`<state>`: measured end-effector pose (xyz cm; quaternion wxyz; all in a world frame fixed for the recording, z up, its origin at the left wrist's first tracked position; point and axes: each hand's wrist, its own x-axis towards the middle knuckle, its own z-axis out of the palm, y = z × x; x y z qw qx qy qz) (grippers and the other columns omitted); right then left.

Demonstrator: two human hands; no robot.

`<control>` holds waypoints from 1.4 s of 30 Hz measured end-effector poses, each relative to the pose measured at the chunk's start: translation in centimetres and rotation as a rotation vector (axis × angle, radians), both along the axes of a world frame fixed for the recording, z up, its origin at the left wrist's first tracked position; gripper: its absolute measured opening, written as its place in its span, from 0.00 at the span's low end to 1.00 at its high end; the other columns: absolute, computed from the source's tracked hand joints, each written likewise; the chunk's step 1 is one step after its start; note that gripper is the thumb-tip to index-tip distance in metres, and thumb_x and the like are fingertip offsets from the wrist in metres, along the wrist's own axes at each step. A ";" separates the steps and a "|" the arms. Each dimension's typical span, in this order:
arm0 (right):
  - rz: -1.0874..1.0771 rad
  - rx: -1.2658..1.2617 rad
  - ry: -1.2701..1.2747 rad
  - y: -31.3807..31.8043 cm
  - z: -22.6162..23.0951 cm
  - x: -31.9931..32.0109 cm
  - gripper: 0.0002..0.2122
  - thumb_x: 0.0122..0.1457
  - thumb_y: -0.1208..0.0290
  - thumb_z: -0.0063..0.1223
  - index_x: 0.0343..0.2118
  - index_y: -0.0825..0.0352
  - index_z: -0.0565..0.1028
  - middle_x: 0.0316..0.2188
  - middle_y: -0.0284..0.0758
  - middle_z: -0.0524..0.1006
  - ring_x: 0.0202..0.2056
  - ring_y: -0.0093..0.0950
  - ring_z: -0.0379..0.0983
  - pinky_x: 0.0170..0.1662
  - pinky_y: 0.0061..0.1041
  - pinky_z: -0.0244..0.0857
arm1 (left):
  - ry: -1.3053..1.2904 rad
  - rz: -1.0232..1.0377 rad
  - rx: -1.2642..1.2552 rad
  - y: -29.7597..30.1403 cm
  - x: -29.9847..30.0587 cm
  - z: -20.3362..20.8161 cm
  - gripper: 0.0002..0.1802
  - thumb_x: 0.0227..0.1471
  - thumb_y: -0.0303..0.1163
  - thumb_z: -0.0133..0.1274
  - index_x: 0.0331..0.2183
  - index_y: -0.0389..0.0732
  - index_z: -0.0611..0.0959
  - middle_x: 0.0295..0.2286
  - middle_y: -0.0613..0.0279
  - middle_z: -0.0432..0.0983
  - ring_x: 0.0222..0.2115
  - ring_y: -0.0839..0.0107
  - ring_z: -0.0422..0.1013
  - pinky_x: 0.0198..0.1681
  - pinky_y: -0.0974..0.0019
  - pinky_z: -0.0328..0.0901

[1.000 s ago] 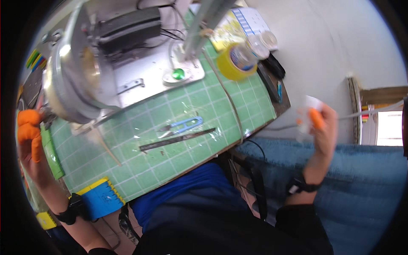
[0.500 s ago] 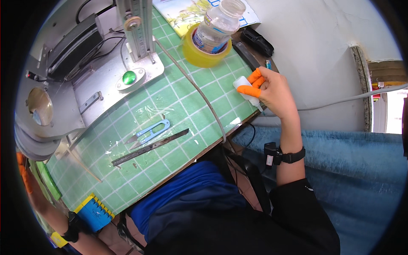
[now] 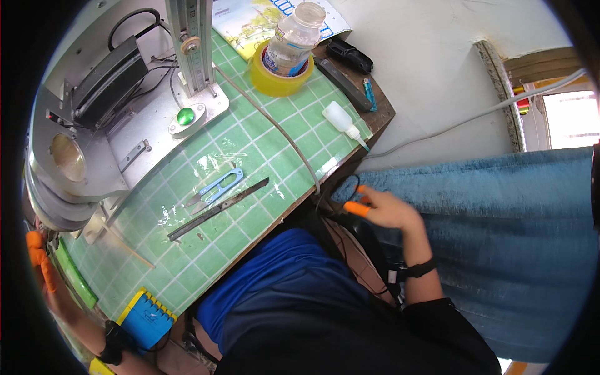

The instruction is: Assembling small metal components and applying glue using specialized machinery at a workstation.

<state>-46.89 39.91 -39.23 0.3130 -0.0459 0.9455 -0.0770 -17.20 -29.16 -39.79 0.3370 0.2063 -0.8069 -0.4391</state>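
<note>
My right hand (image 3: 389,210), with orange finger cots, hangs beyond the table's right edge. Its fingers are apart, with nothing in them. A small white squeeze bottle (image 3: 338,116) lies on the table above it, nozzle toward the edge. At the far left rim, my left hand (image 3: 45,265), also in orange cots, is partly cut off. Its fingers look bent and pressed together beside the machine (image 3: 140,153); whatever they hold is hidden. Blue thread snips (image 3: 220,188) and a dark narrow knife-like strip (image 3: 219,209) lie mid-table.
A clear plastic bottle (image 3: 292,44) stands inside a yellow tape roll (image 3: 281,82). A grey cable (image 3: 275,119) crosses the green tiled tabletop (image 3: 250,231). The machine carries a green button (image 3: 185,116). A blue-yellow box (image 3: 148,319) sits at the near-left edge; blue cloth (image 3: 500,250) hangs right.
My right hand has let go of the white squeeze bottle, which now lies on the table. That hand has moved down and toward me, past the table edge. The view has shifted slightly.
</note>
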 end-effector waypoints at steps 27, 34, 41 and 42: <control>0.122 0.366 -0.746 -1.2 -2.4 13.4 0.14 0.63 0.71 0.47 0.46 0.70 0.80 0.44 0.50 0.82 0.44 0.44 0.82 0.47 0.40 0.76 | 0.075 -0.179 -0.181 4.8 -4.7 1.3 0.07 0.62 0.28 0.52 0.39 0.34 0.78 0.47 0.51 0.73 0.50 0.60 0.68 0.61 0.56 0.57; 0.187 -0.190 -0.636 17.0 -15.5 26.6 0.20 0.66 0.56 0.47 0.44 0.70 0.80 0.40 0.48 0.82 0.45 0.43 0.80 0.47 0.37 0.73 | 0.057 -0.180 -0.165 4.5 -4.0 1.6 0.08 0.63 0.27 0.51 0.41 0.33 0.79 0.48 0.50 0.75 0.51 0.59 0.69 0.62 0.56 0.57; 0.222 0.066 -0.542 4.3 -6.4 15.2 0.14 0.62 0.64 0.53 0.39 0.71 0.81 0.35 0.47 0.83 0.38 0.38 0.82 0.43 0.34 0.75 | 0.070 -0.191 -0.148 3.0 -3.0 1.0 0.08 0.63 0.27 0.51 0.40 0.33 0.79 0.48 0.50 0.74 0.51 0.59 0.69 0.62 0.55 0.56; 0.332 0.252 -0.589 0.9 -3.8 13.6 0.13 0.61 0.66 0.54 0.38 0.72 0.82 0.35 0.48 0.83 0.37 0.38 0.83 0.43 0.34 0.76 | 0.076 -0.192 -0.151 2.6 -3.1 0.8 0.08 0.63 0.27 0.51 0.40 0.33 0.79 0.48 0.50 0.74 0.51 0.59 0.69 0.62 0.55 0.56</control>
